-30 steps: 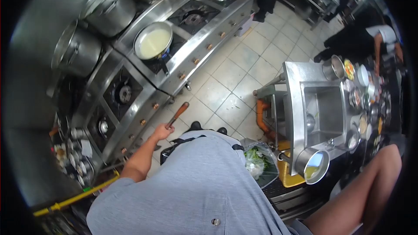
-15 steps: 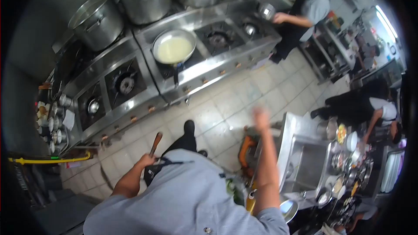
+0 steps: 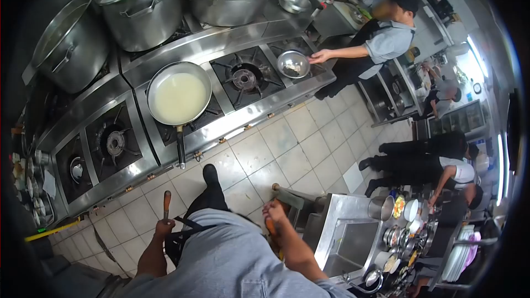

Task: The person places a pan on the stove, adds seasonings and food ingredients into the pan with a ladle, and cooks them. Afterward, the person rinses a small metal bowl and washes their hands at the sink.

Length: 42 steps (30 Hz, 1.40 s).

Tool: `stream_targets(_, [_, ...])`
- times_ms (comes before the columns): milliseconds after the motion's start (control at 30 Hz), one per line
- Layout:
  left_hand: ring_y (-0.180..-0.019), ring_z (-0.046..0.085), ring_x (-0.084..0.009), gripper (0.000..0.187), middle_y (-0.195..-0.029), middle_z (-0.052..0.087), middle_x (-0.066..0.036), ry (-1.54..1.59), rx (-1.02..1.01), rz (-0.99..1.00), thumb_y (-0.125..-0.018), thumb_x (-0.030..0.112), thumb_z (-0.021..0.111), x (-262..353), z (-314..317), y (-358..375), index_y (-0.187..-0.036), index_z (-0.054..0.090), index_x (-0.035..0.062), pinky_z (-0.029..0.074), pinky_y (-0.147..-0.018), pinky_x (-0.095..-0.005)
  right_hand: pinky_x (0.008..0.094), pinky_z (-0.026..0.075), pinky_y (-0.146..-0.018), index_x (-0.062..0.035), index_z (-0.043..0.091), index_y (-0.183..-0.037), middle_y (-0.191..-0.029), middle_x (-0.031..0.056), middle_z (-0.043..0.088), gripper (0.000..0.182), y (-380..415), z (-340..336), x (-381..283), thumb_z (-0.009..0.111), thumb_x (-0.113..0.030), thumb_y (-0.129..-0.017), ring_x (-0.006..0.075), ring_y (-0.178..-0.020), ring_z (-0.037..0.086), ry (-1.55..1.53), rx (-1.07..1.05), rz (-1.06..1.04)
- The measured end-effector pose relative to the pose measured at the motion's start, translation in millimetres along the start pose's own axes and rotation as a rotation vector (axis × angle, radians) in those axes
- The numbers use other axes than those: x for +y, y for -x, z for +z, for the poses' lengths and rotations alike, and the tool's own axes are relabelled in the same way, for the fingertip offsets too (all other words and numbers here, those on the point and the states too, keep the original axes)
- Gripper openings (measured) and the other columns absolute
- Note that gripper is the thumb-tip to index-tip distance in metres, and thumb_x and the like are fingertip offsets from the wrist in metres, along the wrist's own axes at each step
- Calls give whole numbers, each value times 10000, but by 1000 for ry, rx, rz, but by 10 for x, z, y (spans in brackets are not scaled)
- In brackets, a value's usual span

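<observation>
My left hand is wrapped round a tool with a wooden handle, at my left hip. The handle points up; the rest of the tool is hidden. In front of my right side, my right hand has its fingers curled closed, and anything within them is not discernible. An orange object shows just behind that hand, partly covered. Ahead on the stove stands a frying pan of pale, creamy liquid, its black handle pointing towards me. Neither hand touches the pan.
Large metal pots line the stove's back. A co-worker's hand holds a metal bowl over the right burner. A steel sink lies to my right, beside several bowls of food. Other people stand at the far right.
My right hand has come down from its outstretched position and now sits closer to my body. My view has shifted nearer the stove. The co-worker's metal bowl is now lower, over the burner.
</observation>
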<state>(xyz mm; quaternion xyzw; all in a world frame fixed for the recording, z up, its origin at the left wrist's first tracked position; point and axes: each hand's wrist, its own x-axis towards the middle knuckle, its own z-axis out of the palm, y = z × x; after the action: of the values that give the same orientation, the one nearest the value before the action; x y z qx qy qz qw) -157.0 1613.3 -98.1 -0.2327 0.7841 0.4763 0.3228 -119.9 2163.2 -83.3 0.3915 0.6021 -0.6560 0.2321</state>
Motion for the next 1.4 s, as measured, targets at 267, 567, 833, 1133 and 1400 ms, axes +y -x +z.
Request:
stream_targets(267, [-545, 538, -97, 205, -662, 593, -11, 237, 139, -135, -834, 220, 721, 835, 348, -228, -935, 704, 42, 433, -500, -263, 306, 527, -503, -3, 660, -922, -767, 101, 673, 196, -1493, -815, -2042, 574, -79, -762, 179, -607, 653, 482, 122, -212])
stream_targets(567, [-636, 555, -126, 264, -762, 582, -26, 423, 356, -120, -887, 226, 679, 1537, 893, -413, -1036, 655, 9, 451, -583, -290, 373, 552, -723, -57, 597, -1076, -932, 110, 670, 445, -2516, -744, -4569, 579, -478, -934, 217, -819, 666, -105, 72, -337])
stream_targets(833, [-633, 526, -98, 180, -736, 537, -3, 460, 515, -40, -890, 121, 658, 2518, 1920, 15, -1056, 651, 53, 444, -565, -260, 420, 579, -752, 78, 407, -1236, -1059, 257, 627, 615, -3259, -1055, -5258, 498, -469, -969, 346, -905, 678, -411, -150, -81])
stream_targets(1133, [-573, 568, -172, 204, -680, 602, -87, 489, 811, -269, -877, 138, 621, 2236, 2900, 681, -1033, 653, 10, 468, -561, -332, 295, 539, -492, 48, 599, -1061, -807, 162, 689, 278, -2797, -316, -5387, 471, -147, -909, 218, -598, 672, 17, -132, -266])
stream_targets(1400, [-690, 621, -197, 194, -729, 653, -91, 741, 810, -503, -803, 187, 709, 1588, 3620, 819, -939, 694, 50, 494, -672, -356, 314, 488, -386, 157, 540, -1007, -716, 202, 650, 324, -1660, 1727, -5630, 449, -146, -943, 244, -502, 647, 419, -486, -617])
